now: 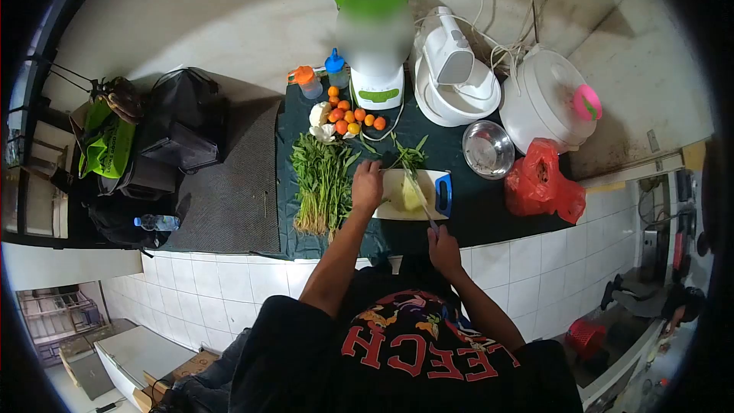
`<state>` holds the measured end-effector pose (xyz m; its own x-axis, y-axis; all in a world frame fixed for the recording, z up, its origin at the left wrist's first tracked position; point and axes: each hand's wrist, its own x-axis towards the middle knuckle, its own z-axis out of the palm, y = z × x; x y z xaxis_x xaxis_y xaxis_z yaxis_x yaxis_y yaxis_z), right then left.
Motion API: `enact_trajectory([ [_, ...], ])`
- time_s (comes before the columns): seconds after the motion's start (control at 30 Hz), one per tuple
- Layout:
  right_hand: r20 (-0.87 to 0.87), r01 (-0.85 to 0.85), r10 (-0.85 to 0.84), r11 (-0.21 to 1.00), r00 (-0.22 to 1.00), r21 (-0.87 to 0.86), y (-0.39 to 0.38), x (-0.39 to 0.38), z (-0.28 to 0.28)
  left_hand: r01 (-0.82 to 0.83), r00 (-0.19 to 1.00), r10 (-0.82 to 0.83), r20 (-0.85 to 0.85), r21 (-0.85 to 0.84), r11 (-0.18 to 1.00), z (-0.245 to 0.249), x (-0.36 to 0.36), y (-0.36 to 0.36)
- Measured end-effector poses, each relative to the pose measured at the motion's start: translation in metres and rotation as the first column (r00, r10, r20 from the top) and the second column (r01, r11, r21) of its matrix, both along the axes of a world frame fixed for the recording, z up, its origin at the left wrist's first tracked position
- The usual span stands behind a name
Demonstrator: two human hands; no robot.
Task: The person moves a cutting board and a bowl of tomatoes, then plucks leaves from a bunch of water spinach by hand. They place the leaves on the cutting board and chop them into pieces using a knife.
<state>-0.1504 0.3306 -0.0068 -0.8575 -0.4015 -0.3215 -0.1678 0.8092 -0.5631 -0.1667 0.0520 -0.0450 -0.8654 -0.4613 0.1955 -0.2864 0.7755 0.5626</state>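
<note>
My right hand [443,251] grips the handle of a knife [420,193], its blade pointing away over the cutting board [390,210]. The board is white with a blue handle end, and a pale yellowish-green patch shows at its middle. Leafy greens [410,156] lie at its far edge, by the knife tip. At the board's left edge is my left hand [368,186], its fingers curled together; what they hold, if anything, is too small to name. Just left of that hand lies a big bunch of leafy greens [321,183] with roots toward me.
Behind are several tomatoes [341,126], a blender [377,84], orange-capped [307,82] and blue-capped [335,65] bottles. To the right stand a stand mixer [447,53], a metal bowl [488,150], a red plastic bag [541,183] and a white lidded container [543,99].
</note>
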Motion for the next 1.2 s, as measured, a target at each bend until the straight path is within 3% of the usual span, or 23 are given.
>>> enact_trajectory([
  [0.07, 0.012, -0.009, 0.009, 1.000, 1.000, -0.005, -0.001, 0.002, 0.005, -0.031, 0.998, 0.030, 0.060, 0.014, 0.999, 0.011, 0.025, 0.004],
  [0.13, 0.027, -0.021, 0.021, 1.000, 0.999, -0.012, -0.005, 0.005, 0.009, 0.089, 0.985, -0.080, 0.154, -0.056, 0.994, 0.017, 0.058, 0.011],
  [0.2, 0.081, -0.048, 0.047, 0.999, 0.996, 0.015, -0.008, 0.010, 0.010, 0.082, 0.984, -0.067, 0.167, -0.084, 0.993, 0.012, 0.084, 0.020],
  [0.43, 0.002, -0.132, 0.132, 0.991, 0.991, -0.020, -0.017, 0.017, -0.009, 0.102, 0.975, -0.090, 0.204, -0.050, 0.994, -0.008, 0.098, 0.016],
  [0.67, -0.160, -0.073, 0.065, 0.996, 0.985, -0.043, -0.050, 0.005, -0.004, -0.002, 0.998, 0.005, 0.069, -0.034, 0.999, 0.006, 0.098, 0.017],
  [0.97, -0.252, -0.106, 0.093, 0.994, 0.963, -0.040, -0.052, 0.007, -0.019, -0.053, 0.997, 0.064, -0.040, 0.231, 0.972, 0.003, 0.094, 0.010],
  [1.2, -0.206, -0.065, 0.072, 0.997, 0.976, 0.042, -0.057, 0.008, -0.024, -0.108, 0.991, 0.135, -0.019, 0.493, 0.863, -0.010, 0.079, 0.001],
])
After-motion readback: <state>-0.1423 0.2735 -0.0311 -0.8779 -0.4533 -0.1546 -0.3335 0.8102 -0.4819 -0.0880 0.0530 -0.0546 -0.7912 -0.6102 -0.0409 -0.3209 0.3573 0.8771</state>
